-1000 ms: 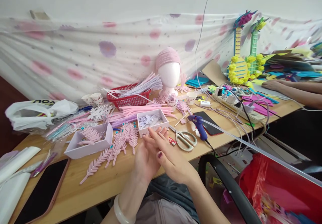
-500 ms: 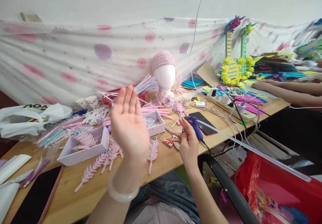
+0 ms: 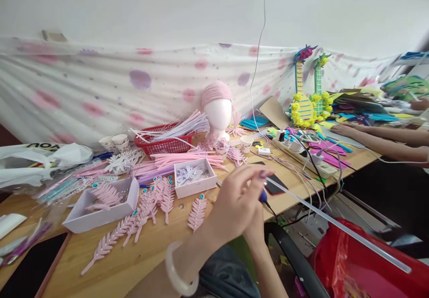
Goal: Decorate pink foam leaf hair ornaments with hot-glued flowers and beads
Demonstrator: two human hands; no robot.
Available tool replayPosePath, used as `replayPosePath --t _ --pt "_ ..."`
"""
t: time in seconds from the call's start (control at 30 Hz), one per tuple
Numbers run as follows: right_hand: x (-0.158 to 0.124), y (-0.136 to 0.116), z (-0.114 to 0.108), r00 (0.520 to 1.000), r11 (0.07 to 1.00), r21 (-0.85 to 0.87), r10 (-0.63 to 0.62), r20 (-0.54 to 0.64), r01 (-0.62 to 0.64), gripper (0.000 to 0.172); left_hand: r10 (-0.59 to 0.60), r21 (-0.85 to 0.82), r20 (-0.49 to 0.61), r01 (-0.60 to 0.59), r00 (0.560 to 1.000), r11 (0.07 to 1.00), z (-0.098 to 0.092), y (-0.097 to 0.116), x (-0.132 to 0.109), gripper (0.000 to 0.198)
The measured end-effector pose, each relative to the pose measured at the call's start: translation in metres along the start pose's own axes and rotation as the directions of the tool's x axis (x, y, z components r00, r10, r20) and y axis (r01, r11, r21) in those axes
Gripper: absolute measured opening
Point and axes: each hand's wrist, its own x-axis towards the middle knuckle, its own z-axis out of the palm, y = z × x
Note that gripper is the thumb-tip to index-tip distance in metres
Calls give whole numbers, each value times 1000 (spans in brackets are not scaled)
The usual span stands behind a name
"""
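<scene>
One blue glue gun (image 3: 263, 195) is noted at the near edge of the desk (image 3: 140, 249). Only a small part of it shows past the hands. A long clear glue stick (image 3: 335, 222) runs from it toward 4 o'clock, out over a red bag (image 3: 362, 271).

The left hand (image 3: 236, 202), with a pale bangle (image 3: 179, 273) on the wrist, is held in front of the gun at its 9 o'clock. It is blurred, with the fingers bent forward; whether its grip is closed on anything cannot be told. The right hand (image 3: 257, 218) is largely covered by the left, just at 6 o'clock of the gun, and its grip cannot be told either.

A dark phone (image 3: 272, 189) is recorded at 1 o'clock of the gun. A white box (image 3: 196, 186) of pale cut-outs lies at 10 o'clock of the hands, with a pink feather piece (image 3: 197, 211) at its 6 o'clock. Farther off at 12 o'clock a white head form (image 3: 217, 112) in a pink cap is seen, with a red basket (image 3: 164, 145) at its 9 o'clock. Another person's arm (image 3: 375, 139) is rested on the desk at 2 o'clock.
</scene>
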Motion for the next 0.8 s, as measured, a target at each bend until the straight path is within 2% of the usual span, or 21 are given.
replayPosePath --t 0.1,0.17,0.23,0.3,0.37,0.47,0.63,0.8 --pt "3 4 5 998 996 -84 -37 55 42 33 -101 146 -130 120 986 982 -48 -29 -35 37" --pt "6 9 8 996 989 -136 -49 76 59 39 -152 250 -215 205 965 946 -76 -48 -63 30" --pt "8 15 9 994 981 -179 -60 95 77 48 -196 344 -283 290 939 893 -99 -65 -91 24" --pt "8 21 10 991 972 -212 -75 110 97 56 -236 426 -329 367 914 827 -113 -81 -115 24" --pt "7 26 10 987 962 -242 -96 129 125 58 -268 494 -350 421 897 761 -117 -92 -133 22" --pt "3 31 12 978 941 -292 -127 165 172 55 -281 595 -374 461 884 659 -107 -101 -148 14" --pt "-4 32 12 964 903 -362 -158 215 229 48 -275 721 -362 455 891 523 -87 -97 -154 10" --pt "-10 25 12 951 873 -417 -146 271 253 42 -303 789 -297 412 906 457 -84 -91 -153 17"
